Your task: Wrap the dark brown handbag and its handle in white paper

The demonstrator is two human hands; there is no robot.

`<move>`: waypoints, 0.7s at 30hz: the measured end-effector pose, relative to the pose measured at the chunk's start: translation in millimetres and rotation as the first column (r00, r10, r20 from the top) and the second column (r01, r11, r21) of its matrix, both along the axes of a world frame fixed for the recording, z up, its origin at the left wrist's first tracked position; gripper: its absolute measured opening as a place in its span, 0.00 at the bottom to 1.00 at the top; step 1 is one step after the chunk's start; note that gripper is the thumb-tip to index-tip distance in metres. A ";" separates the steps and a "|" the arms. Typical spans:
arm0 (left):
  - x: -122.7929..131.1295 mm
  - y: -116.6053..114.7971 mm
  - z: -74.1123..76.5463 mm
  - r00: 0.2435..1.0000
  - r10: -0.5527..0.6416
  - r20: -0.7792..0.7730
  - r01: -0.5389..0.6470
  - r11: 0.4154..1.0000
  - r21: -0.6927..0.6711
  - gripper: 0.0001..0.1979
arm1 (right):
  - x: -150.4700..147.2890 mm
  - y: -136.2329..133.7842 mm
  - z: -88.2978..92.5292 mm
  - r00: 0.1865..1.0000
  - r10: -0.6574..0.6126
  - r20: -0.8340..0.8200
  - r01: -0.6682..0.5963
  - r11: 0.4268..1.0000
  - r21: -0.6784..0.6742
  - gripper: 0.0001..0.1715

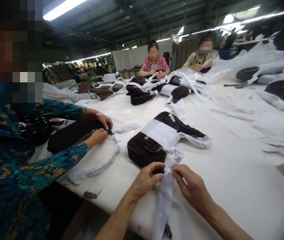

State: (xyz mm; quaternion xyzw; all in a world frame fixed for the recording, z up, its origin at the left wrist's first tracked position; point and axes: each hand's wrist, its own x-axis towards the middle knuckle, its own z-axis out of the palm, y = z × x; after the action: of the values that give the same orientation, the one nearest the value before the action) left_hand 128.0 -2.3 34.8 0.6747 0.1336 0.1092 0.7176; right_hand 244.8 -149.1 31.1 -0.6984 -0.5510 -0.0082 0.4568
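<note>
A black bag (144,148) lies on the white table in front of me, with a white wrap (160,133) around its middle. One of its straps (165,196), covered in thin white wrapping, runs toward me and hangs past the table's near edge, where a dark buckle (167,230) shows. My left hand (148,180) pinches this wrapped strap from the left, close to the bag. From the right, my right hand (191,186) has thumb and fingertips closed on the wrapping's edge. Another wrapped strap (198,140) lies at the bag's right side.
At my left, a co-worker's hands (100,128) work on another black bag (73,133). Several wrapped bags (139,93) lie across the table's far side. Two people sit beyond them. Clear plastic sheeting (231,63) is heaped at the back right, and loose white sheets (274,123) lie right.
</note>
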 end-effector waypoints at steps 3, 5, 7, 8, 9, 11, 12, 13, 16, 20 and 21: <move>-2.0 1.7 -1.2 0.999 -0.035 -0.031 0.035 0.999 0.008 0.20 | 0.5 0.2 -2.1 0.991 0.017 0.131 -0.021 0.999 0.028 0.11; -2.5 2.5 -1.0 0.997 -0.056 -0.054 0.056 0.998 -0.005 0.20 | 1.1 -0.1 -2.7 0.981 0.022 0.192 -0.029 0.999 0.034 0.13; -1.8 2.5 0.6 0.996 -0.058 -0.062 0.060 0.998 0.028 0.20 | 1.6 -0.6 -2.9 0.978 0.019 0.208 -0.026 0.999 0.030 0.12; -1.1 1.9 1.8 0.997 -0.052 -0.061 0.056 0.996 0.062 0.20 | 1.7 -0.7 -3.1 0.978 0.014 0.208 -0.019 1.000 0.021 0.12; -0.4 0.9 3.2 0.997 -0.046 -0.059 0.052 0.993 0.102 0.20 | 1.7 -0.8 -3.5 0.977 0.011 0.212 -0.015 1.000 0.014 0.12; 1.4 -2.9 5.9 0.997 -0.027 -0.069 0.039 0.981 0.188 0.20 | 1.2 -0.6 -5.2 0.970 0.009 0.244 -0.011 1.000 0.006 0.12; 2.5 -5.5 7.1 0.997 -0.006 -0.079 0.024 0.972 0.234 0.19 | 0.8 -0.3 -6.5 0.965 0.001 0.264 -0.003 1.000 0.006 0.12; 3.8 -8.5 8.0 0.995 0.024 -0.092 0.003 0.959 0.282 0.18 | 0.5 -0.1 -8.1 0.959 -0.010 0.284 0.008 1.000 0.009 0.12; 10.0 -17.6 9.4 0.984 0.138 -0.115 -0.081 0.911 0.404 0.14 | 0.1 -0.4 -13.1 0.944 -0.048 0.328 0.042 0.999 0.024 0.12; 20.8 -26.0 7.9 0.970 0.220 -0.102 -0.161 0.899 0.408 0.08 | 3.4 -4.4 -17.8 0.927 -0.025 0.373 0.016 1.000 0.025 0.18; 22.5 -27.3 6.9 0.967 0.237 -0.092 -0.181 0.898 0.402 0.08 | 4.8 -5.7 -18.5 0.924 -0.003 0.382 -0.006 1.000 0.022 0.19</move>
State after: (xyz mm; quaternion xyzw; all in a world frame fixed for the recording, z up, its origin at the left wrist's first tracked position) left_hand 150.6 -29.6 41.7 0.7916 0.2304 0.1631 0.5419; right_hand 249.6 -154.8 12.6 -0.6776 -0.6298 -0.1499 0.3488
